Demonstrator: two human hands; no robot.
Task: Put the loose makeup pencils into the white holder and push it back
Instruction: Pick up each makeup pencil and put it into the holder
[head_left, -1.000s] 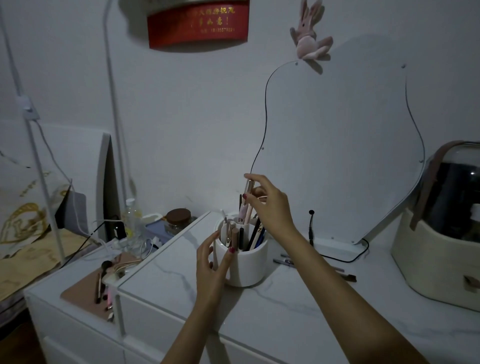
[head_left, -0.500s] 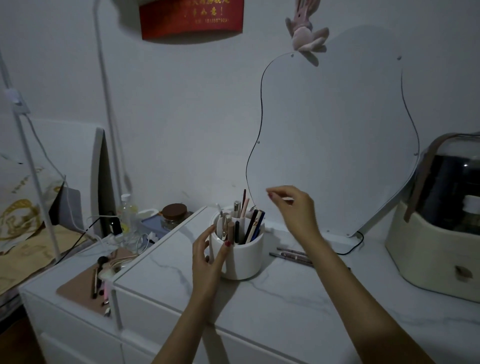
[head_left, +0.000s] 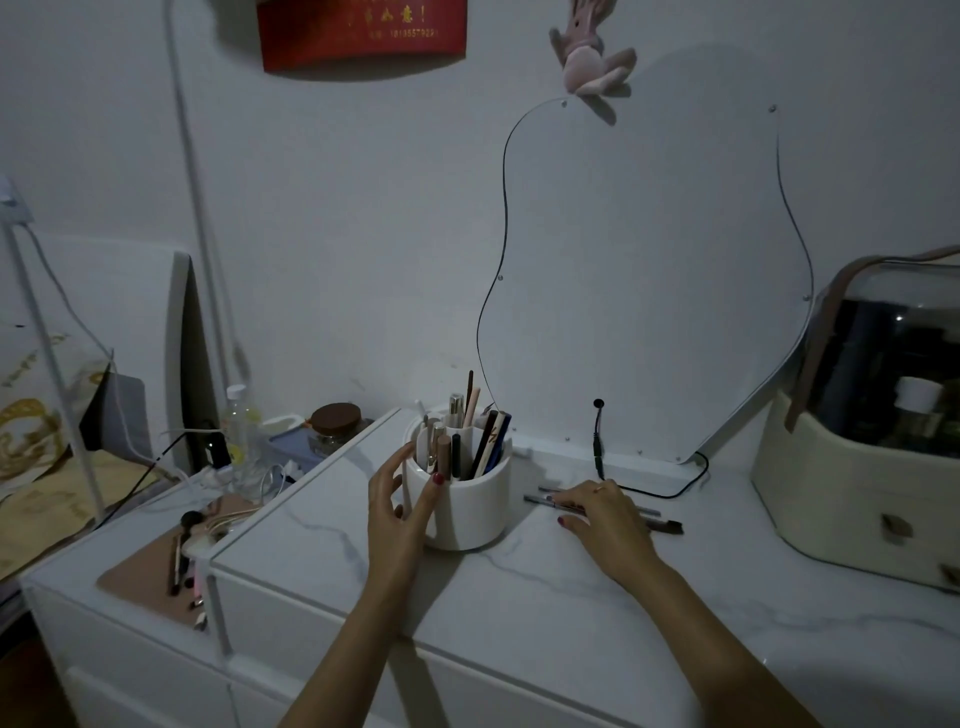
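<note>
White holder, round, crammed with upright pencils and brushes.

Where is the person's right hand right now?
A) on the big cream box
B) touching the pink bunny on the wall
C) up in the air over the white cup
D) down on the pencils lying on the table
D: the right hand rests low on the marble tabletop, fingers on the loose makeup pencils lying right of the white holder.
</note>
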